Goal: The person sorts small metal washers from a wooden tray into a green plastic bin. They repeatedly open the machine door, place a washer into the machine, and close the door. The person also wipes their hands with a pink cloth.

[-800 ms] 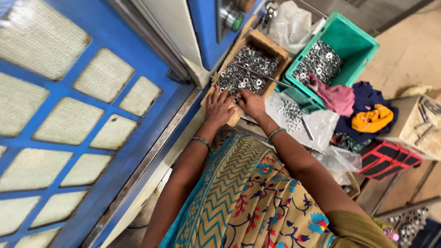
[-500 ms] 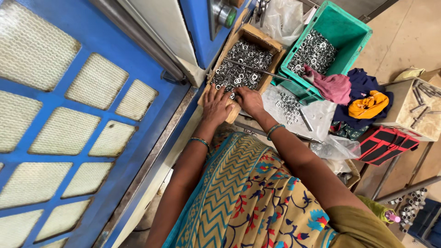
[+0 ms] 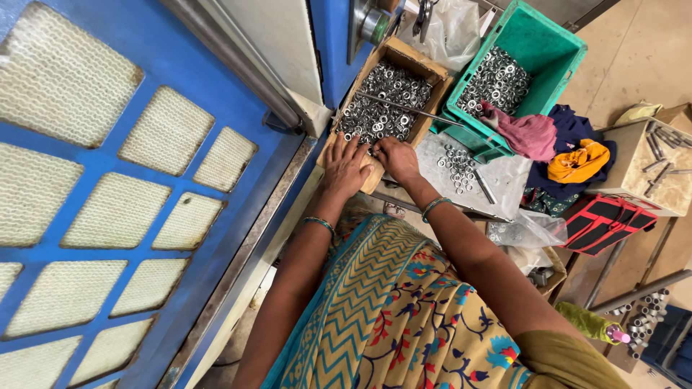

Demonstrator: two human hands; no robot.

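A cardboard box point(image 3: 432, 68) full of small metal rings point(image 3: 382, 108) stands in front of me, with a thin metal rod point(image 3: 411, 109) lying across it. My left hand point(image 3: 344, 167) rests flat on the box's near edge with its fingers spread towards the rings. Beside it, my right hand point(image 3: 395, 157) has its fingers curled at the near corner of the ring pile; I cannot see whether rings are pinched in them. Both wrists carry a bangle.
A green plastic crate point(image 3: 555, 43) with more rings stands right of the box. A clear plastic sheet point(image 3: 504, 176) holds loose rings. Cloths point(image 3: 569, 151) lie beside it. A blue machine frame with mesh panels point(image 3: 130, 166) fills the left. Metal pins lie on a block point(image 3: 663, 151).
The view has shifted slightly. Both hands stay at the near edge of the box, the right one having moved a little further in over the rings.
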